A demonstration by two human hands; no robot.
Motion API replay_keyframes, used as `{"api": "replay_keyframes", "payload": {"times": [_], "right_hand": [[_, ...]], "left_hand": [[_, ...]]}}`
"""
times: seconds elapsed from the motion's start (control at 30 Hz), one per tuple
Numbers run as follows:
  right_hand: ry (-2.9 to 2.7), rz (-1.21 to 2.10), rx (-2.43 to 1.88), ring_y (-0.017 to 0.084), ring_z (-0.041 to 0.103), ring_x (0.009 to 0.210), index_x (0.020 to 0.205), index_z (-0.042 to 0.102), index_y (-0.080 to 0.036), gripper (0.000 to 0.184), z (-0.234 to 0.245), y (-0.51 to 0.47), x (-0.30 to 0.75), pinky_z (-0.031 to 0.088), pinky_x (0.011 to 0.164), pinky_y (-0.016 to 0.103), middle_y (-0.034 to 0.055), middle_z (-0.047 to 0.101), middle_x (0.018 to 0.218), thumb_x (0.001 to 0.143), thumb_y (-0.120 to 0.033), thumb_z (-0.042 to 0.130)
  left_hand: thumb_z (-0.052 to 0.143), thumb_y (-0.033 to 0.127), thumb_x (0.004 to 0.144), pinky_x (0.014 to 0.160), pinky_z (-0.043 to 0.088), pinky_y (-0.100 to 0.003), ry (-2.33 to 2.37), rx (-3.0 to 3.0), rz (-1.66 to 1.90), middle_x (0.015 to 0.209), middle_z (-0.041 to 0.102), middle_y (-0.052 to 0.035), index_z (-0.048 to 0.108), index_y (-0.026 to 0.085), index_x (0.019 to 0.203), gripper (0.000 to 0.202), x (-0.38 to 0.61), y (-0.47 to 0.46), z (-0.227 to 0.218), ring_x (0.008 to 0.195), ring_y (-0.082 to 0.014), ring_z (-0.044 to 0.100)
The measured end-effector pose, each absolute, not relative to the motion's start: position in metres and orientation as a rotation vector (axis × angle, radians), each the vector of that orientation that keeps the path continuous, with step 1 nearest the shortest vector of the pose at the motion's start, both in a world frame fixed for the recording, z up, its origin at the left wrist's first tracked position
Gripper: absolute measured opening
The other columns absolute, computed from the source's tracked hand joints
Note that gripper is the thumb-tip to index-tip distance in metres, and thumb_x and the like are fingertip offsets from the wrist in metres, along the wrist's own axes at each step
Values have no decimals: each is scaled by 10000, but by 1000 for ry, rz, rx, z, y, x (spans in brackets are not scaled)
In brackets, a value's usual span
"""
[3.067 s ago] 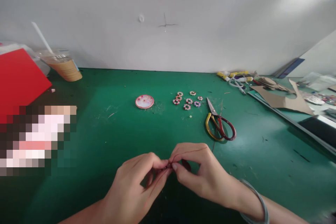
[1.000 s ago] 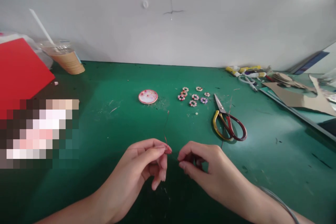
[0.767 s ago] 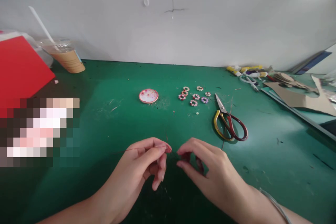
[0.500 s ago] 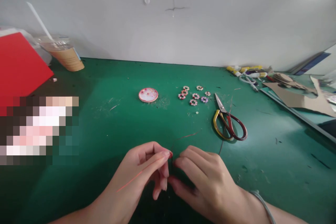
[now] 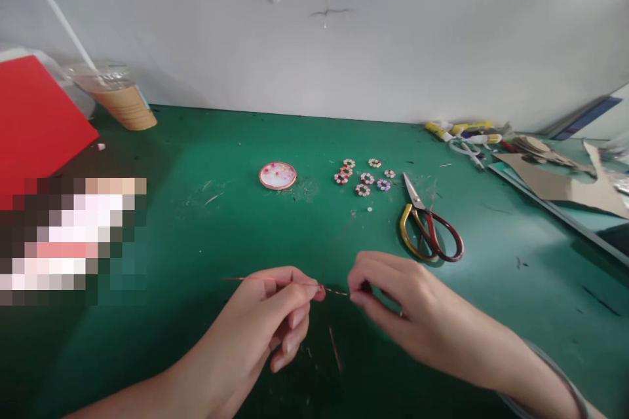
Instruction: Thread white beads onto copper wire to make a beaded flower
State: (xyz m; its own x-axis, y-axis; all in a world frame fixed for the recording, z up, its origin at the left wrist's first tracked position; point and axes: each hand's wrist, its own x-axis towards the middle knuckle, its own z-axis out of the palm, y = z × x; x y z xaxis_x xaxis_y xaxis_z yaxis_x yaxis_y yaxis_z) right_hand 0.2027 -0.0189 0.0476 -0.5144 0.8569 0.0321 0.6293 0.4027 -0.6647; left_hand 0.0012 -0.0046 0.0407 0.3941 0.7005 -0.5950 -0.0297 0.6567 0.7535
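My left hand (image 5: 275, 314) is closed in a pinch at the middle, gripping a thin red cord (image 5: 337, 291) between thumb and forefinger. A tiny dark red bit, perhaps a knot or bead, shows at those fingertips. One strand trails left across the back of this hand. To the right, my right hand (image 5: 407, 308) pinches the cord's other stretch, which looks twisted between the hands. Another reddish strand (image 5: 335, 348) shows below them. Beyond the right hand lie scissors (image 5: 415, 200) with red and yellowish handles, blades slightly apart. Several small beaded rings (image 5: 362, 190) lie left of the scissors.
A small round white piece with a red rim (image 5: 278, 178) lies left of the rings. At the back left, a lidded cup with a straw (image 5: 125, 108) leans near a red sheet (image 5: 39, 118). Cardboard scraps (image 5: 555, 177) and yellow-white tubes (image 5: 466, 131) lie at the right.
My right hand has moved up and right, away from the left, drawing the cord out between them. The left hand keeps its pinch, its trailing strand now nearly level.
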Motion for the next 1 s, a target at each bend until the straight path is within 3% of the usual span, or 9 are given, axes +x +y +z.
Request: {"api": "replay_keyframes", "payload": {"times": [0.2, 0.43, 0.63, 0.77, 1.0], "right_hand": [[-2384, 886, -1241, 113, 482, 725, 873, 509, -194, 162, 54, -16, 219, 378, 650, 240, -14, 544, 832, 957, -82, 428], [-2048, 1113, -1395, 101, 586, 735, 936, 634, -244, 155, 49, -20, 197, 436, 653, 211, -53, 662, 854, 842, -125, 601], [-1736, 1299, -1468, 120, 601, 639, 719, 644, -184, 134, 39, -23, 181, 457, 584, 222, -23, 635, 699, 784, -109, 553], [-1648, 1341, -1497, 127, 596, 618, 706, 620, -181, 110, 33, -23, 180, 455, 555, 226, -17, 618, 697, 776, -137, 547], [-1573, 1330, -1485, 129, 598, 655, 716, 625, -179, 103, 31, -24, 173, 469, 586, 221, -17, 625, 710, 747, -117, 548]], "left_hand": [[561, 223, 812, 357, 185, -173, 1072, 691, 466, 457, 372, 103, 517, 182, 606, 215, -1, -7, 36, 386, -50, 250], [543, 317, 856, 352, 297, -156, 1078, 894, 440, 450, 440, 94, 512, 190, 641, 252, 3, -10, 28, 380, -63, 371], [518, 359, 880, 384, 368, -171, 1040, 1056, 414, 524, 509, 69, 550, 183, 703, 252, 4, -12, 24, 427, -85, 476], [566, 316, 873, 421, 410, -176, 986, 1047, 417, 618, 563, 42, 591, 177, 762, 179, 3, -14, 23, 529, -110, 542], [561, 283, 888, 441, 377, -160, 1021, 1106, 451, 616, 587, 42, 599, 178, 776, 159, 1, -13, 27, 534, -95, 532]]}}
